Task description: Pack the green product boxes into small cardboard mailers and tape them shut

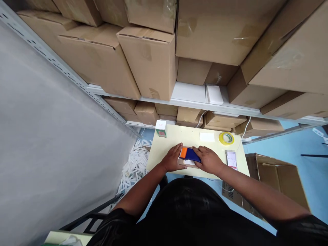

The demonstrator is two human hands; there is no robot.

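On the pale yellow table (169,138), a small cardboard box (192,166) with a white label lies before me. My left hand (174,158) grips its left end, thumb along the near side and fingers at the far side. Across the box top rests a blue and orange tape dispenser (194,154), its toothed edge toward my left fingers. My right hand (208,160) is closed on the dispenser's blue right end. Part of the box is hidden under the dispenser and my hands.
A green and white box (161,128) stands at the table's back left. Toward the right are a white card (207,137), a yellow tape roll (226,138) and a phone (231,159). Shelves of cartons (151,65) rise behind; an open carton (279,174) sits right, paper strips (134,162) left.
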